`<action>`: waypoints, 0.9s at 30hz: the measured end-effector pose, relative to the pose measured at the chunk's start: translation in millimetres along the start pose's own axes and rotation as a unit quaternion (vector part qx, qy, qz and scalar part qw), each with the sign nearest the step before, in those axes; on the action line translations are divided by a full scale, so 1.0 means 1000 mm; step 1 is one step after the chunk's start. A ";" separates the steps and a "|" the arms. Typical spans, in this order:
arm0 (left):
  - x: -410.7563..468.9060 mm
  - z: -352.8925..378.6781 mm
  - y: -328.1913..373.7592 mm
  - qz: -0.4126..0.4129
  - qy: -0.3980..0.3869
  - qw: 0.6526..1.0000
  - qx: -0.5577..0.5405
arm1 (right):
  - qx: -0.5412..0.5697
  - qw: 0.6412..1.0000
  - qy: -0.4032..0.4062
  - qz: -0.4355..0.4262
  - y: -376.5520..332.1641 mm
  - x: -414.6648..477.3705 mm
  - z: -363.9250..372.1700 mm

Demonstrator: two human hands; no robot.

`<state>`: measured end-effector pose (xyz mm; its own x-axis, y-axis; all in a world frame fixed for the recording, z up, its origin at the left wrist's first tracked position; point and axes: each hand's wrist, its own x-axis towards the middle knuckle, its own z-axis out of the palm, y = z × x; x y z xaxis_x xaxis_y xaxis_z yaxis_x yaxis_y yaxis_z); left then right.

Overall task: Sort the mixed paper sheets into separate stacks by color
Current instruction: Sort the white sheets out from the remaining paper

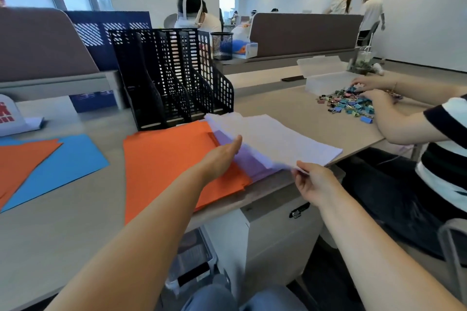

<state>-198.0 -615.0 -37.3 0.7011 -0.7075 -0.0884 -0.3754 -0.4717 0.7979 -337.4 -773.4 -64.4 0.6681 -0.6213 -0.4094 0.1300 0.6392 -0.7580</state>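
A black perforated plastic file rack [174, 76] stands upright on the pale wood-grain counter [75, 222]. Directly in front of its foot lies a stack of matte orange sheets [166, 159], rectangular, its long axis running from the rack toward the person, its near end reaching the counter's edge.

Just right of that stack, still in front of the rack, a thin sheaf of white sheets [273, 139] is raised at a slant. Its long axis runs from the rack's front right corner out toward the counter's near edge on the right. Its left edge is lifted, fanned and blurred. Under it lie smooth purple sheets [252, 161], touching the orange stack's right edge.

The right hand [313, 182] pinches the white sheaf's near corner, with its fingers curled. The left hand [222, 156] is flat with straight fingers, holding nothing, its tips at the lifted left edge of the white sheets above the purple ones.

Well left of the rack a blue sheet [73, 156] lies flat at an angle, with an orange sheet [22, 161] overlapping its left part.

Right of the rack, farther along the counter, another person's hands rest among a heap of coloured binder clips [348, 105], beside a clear plastic box [328, 78].
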 end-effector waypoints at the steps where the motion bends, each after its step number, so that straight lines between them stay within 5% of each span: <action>1: -0.002 0.000 -0.003 0.011 -0.025 1.000 0.013 | 0.021 1.000 -0.005 -0.001 -0.002 0.000 0.002; 4: -0.005 0.003 -0.009 0.067 -0.100 0.973 0.195 | 0.064 0.997 -0.029 0.015 -0.007 -0.004 0.009; 8: -0.004 0.013 -0.009 0.110 -0.041 0.921 0.372 | 0.114 0.992 -0.050 0.034 -0.016 -0.011 0.014; 14: -0.003 0.026 -0.001 0.110 0.017 0.891 0.440 | 0.143 0.987 -0.054 0.043 -0.023 -0.008 0.010; 19: 0.014 0.024 0.013 0.161 -0.050 0.904 0.393 | 0.151 0.985 -0.064 0.052 -0.024 -0.006 0.011; 27: 0.051 0.030 0.029 0.195 -0.143 0.825 0.511 | 0.170 0.982 -0.063 0.052 -0.026 0.003 0.002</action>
<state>-191.2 -680.4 -36.6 0.2886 -0.9368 -0.1977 -0.9563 -0.2718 -0.1077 -337.0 -790.7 -44.7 0.7735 -0.4968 -0.3934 0.2791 0.8244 -0.4923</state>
